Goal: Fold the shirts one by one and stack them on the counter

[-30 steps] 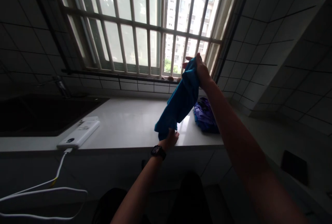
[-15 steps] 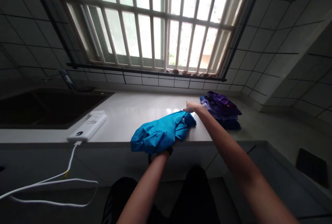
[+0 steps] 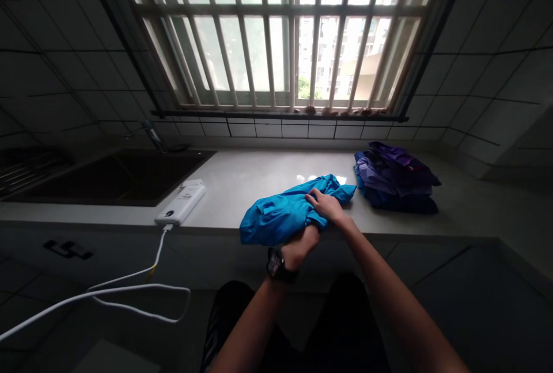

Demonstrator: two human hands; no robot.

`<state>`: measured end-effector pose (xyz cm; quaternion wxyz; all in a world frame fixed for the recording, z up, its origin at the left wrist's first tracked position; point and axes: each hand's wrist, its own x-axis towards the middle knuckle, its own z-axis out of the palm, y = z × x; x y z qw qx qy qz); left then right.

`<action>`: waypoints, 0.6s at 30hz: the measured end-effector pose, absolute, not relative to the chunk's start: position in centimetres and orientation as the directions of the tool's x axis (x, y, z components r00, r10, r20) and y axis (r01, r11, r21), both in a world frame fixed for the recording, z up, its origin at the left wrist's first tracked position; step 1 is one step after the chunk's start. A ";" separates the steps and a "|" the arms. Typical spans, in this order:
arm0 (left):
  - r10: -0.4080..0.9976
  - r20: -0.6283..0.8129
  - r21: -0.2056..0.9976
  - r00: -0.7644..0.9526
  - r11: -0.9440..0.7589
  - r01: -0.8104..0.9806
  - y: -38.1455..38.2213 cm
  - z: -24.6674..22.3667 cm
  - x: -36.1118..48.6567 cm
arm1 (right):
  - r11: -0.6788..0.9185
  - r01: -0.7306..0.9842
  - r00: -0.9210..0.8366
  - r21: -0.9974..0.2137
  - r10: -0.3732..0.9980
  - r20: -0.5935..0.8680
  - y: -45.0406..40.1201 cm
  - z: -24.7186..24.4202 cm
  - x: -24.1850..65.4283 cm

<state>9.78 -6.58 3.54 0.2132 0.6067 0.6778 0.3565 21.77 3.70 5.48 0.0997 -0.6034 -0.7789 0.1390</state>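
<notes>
A crumpled bright blue garment (image 3: 280, 214) lies on the white counter (image 3: 242, 189), its near edge at the counter's front edge. My right hand (image 3: 326, 206) is on top of the cloth, with its fingers pressed into the folds. My left hand (image 3: 302, 248), with a black wristwatch (image 3: 276, 265) on its wrist, is at the garment's near edge. Its fingertips are hidden under the cloth. A folded stack of purple and dark blue clothes (image 3: 395, 180) lies to the right of my right hand, not touching it.
A white power bank (image 3: 180, 204) lies left on the counter, with a white cable (image 3: 129, 292) hanging over the front edge. Beyond it is a dark sink (image 3: 116, 177) with a tap. A barred window (image 3: 280, 33) and tiled walls stand behind.
The blue garment, held up in the air a second ago, now lies on the counter. My right hand has come down onto it, and my head view has levelled.
</notes>
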 end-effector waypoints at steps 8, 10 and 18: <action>0.966 0.256 0.469 0.021 -0.144 0.871 -7.7 8.8 3.3 | 0.251 0.924 -0.219 -0.290 0.966 0.137 3.1 3.5 21.7; 0.941 0.339 0.424 -0.028 -0.126 0.897 -5.8 8.8 1.5 | 0.248 0.917 -0.218 -0.312 0.968 0.129 3.1 3.5 21.8; 0.986 0.157 0.527 0.059 -0.134 0.839 -1.9 5.4 -0.9 | 0.241 0.750 -0.160 -0.616 0.970 0.185 4.1 2.6 22.8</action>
